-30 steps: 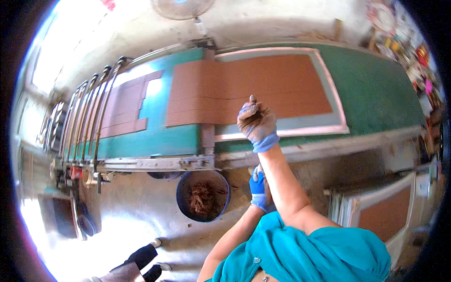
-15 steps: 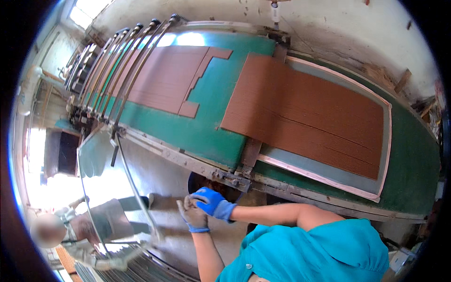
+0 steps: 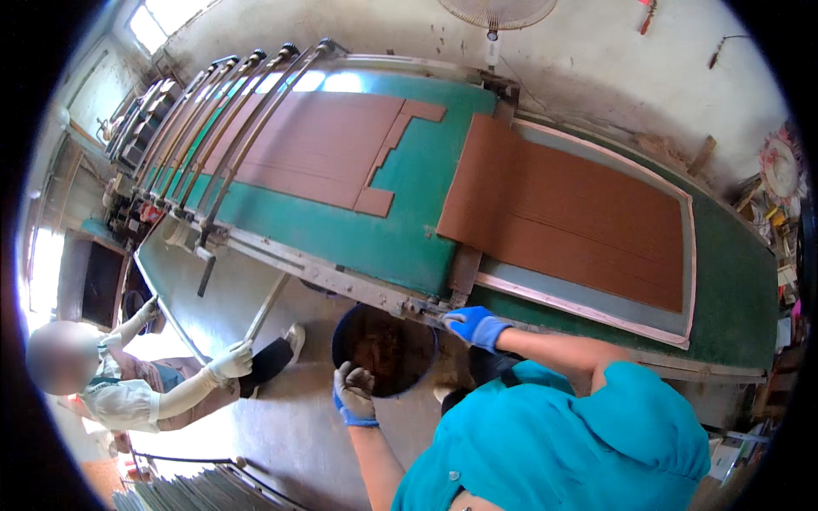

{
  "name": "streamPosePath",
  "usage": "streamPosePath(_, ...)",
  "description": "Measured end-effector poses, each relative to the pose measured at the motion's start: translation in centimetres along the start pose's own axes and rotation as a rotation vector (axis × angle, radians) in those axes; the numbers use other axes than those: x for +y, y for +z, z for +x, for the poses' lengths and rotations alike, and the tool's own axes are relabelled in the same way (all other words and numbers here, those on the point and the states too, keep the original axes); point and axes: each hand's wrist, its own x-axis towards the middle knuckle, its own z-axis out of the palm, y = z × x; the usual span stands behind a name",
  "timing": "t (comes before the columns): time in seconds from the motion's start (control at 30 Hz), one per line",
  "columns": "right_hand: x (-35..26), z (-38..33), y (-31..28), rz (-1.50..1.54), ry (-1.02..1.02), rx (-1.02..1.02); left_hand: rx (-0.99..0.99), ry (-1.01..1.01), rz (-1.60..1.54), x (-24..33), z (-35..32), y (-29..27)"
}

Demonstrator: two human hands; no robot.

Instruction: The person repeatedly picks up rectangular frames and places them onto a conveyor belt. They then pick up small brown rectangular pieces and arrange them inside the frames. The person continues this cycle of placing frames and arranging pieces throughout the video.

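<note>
My left hand (image 3: 355, 393), in a blue glove with a soiled grey palm, hovers by the rim of a dark round tub (image 3: 336, 336) holding brown material. Its fingers are loosely bent and hold nothing visible. My right hand (image 3: 475, 329), gloved in blue, is at the near metal rail (image 3: 358, 283) of the conveyor. Its fingers close at a small fitting there; what they grip is hidden. Beyond it, a brown clay sheet (image 3: 588, 217) with fine lines lies partly on a pale-edged screen frame (image 3: 588, 318), its left end overlapping the green belt (image 3: 417, 247).
Another brown sheet (image 3: 315, 145) with a stepped end lies under several rollers (image 3: 256, 128) to the left. A co-worker (image 3: 141, 379) in light gloves grips a mesh frame (image 3: 175, 328) at the lower left. A fan (image 3: 497, 10) hangs on the far wall.
My hands, together before, have moved apart: the right to the rail, the left staying by the tub. The co-worker has straightened, and the mesh frame has shifted. My view has turned slightly.
</note>
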Motion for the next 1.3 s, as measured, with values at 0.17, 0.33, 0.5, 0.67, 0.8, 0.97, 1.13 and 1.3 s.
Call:
streamPosePath(0.17, 5.0, 4.4, -5.9, -0.126, 0.183, 0.152, -0.196, -0.136, 0.126, -1.3, 4.7, 7.7)
streamPosePath(0.33, 10.6, 17.7, -10.8, -0.233, -0.011, 0.484, -0.22, -0.174, 0.288, -1.5, 11.2, 16.8)
streamPosePath(0.5, 17.2, 32.2, -15.6, -0.585, 0.031, 0.5, -0.249, -0.387, 0.057, -2.8, 17.4, 23.3)
streamPosePath(0.67, 22.6, 46.1, -21.3, -0.571, 0.187, 0.451, -0.217, -0.494, 0.042, -4.7, 19.9, 26.1)
streamPosePath(0.8, 24.7, 51.1, -24.3, -0.389, 0.391, 0.515, -0.182, -0.525, 0.12, -5.6, 19.9, 27.0)
streamPosePath(0.97, 19.3, 40.5, -15.7, -0.714, 0.191, 0.359, -0.243, -0.585, 0.155, -6.2, 19.2, 27.6)
streamPosePath(1.13, 13.0, 26.8, -8.6, -0.419, 0.033, -0.055, -0.244, -0.627, 0.199, -7.4, 18.4, 28.3)
streamPosePath(1.3, 12.5, 27.0, -10.6, -0.296, -0.017, 0.286, -0.324, -0.654, 0.199, -8.5, 17.4, 27.9)
